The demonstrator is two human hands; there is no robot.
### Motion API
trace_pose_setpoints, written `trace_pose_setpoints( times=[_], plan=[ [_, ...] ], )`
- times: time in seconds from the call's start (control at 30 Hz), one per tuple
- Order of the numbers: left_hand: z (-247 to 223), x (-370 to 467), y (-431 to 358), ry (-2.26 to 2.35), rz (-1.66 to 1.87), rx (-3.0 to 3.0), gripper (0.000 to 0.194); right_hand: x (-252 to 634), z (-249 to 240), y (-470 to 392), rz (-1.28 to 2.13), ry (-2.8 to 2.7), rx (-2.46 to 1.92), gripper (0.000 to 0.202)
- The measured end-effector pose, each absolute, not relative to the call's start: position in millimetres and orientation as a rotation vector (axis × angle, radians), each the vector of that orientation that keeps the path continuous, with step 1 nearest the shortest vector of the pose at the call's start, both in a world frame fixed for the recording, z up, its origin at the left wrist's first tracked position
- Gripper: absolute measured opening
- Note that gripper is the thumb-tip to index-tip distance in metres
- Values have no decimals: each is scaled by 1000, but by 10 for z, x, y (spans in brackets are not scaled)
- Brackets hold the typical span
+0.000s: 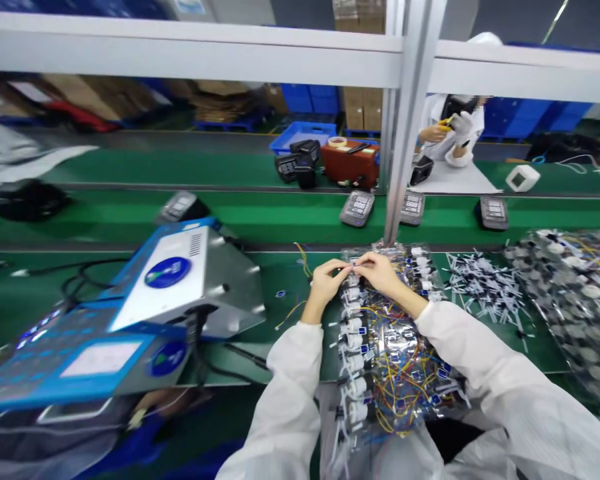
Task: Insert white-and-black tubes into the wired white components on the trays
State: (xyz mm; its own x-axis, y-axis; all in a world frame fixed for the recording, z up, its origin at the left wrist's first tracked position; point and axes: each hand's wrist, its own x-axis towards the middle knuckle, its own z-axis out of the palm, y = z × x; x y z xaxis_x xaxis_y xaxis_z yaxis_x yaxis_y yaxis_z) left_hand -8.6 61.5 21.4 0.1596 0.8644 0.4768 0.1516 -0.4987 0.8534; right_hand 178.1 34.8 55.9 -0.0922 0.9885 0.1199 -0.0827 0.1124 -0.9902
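Observation:
My left hand (325, 285) and my right hand (379, 272) meet at the far end of a long row of small parts, fingertips pinched together. Whatever lies between the fingertips is too small to name. Beneath them, a clear plastic tray (391, 337) carries white cylindrical parts (355, 363) along its left side, with red, yellow and blue wires and small blue boards across its middle. Left of my left hand, a small blue board (281, 294) and loose wires rest on the green table (265, 267).
A blue and white machine (167, 293) stands at left. Thin white and black pieces (485, 283) are heaped at right, beside another loaded tray (575, 300). Display devices (357, 208) sit on the green conveyor behind a metal post (405, 127). A gloved person (460, 130) works beyond.

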Motion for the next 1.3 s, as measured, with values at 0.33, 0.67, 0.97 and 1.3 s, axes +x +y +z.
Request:
trace_pose_setpoints(
  times=[0.33,0.67,0.97,1.3],
  plan=[
    [228,-186,584,912,1261,1844,21,1818,497,357,1104,-1560,-1028,25],
    [219,-630,-10,1476,970,2056,43,1891,405,403,296,-2016,-1114,13],
    [540,-615,-56,1600,1165,1651,18,1834,736,340,352,-1892,-986,17],
    [2429,-296,-229,582,1616,1297,15,1161,1402,129,1078,-1944,-677,80]
  ],
)
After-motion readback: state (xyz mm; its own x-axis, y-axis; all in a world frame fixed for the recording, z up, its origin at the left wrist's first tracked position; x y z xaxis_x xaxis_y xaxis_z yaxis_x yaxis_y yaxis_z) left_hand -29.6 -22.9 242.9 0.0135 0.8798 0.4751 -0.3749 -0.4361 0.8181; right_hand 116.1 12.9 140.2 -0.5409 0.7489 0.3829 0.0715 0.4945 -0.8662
